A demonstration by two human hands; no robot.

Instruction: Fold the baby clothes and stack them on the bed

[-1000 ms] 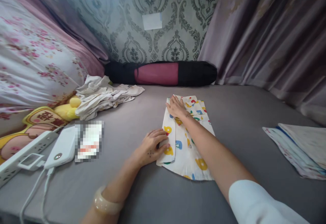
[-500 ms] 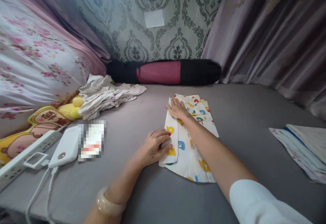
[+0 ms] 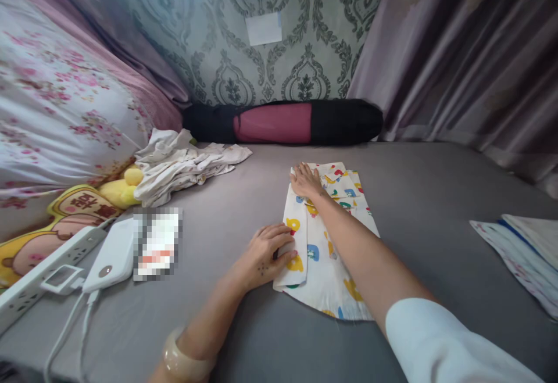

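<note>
A small white garment [image 3: 333, 290] with a yellow, blue, red and green print lies on the grey sheet in front of me. Its left side is folded inward as a long strip, and more folded layers lie across its far end. My right hand [image 3: 306, 181] rests on the far left corner, palm down with fingers stretched out. At the near left edge, my left hand [image 3: 269, 252] touches the folded strip, its fingers slightly bent and the thumb apart. My right forearm covers part of the garment's right half.
A pile of crumpled light clothes [image 3: 174, 165] lies at the back left, beside a yellow plush toy [image 3: 120, 188]. Left of me are a power strip [image 3: 47, 272] and a white power bank [image 3: 111, 255] with cables. Folded cloths [image 3: 518, 261] lie right; a black-and-pink roll bag [image 3: 274, 122] lies along the wall.
Both hands stay on the garment in nearly the same places. My right hand's fingers have shifted slightly along the far left corner. The view has moved a little.
</note>
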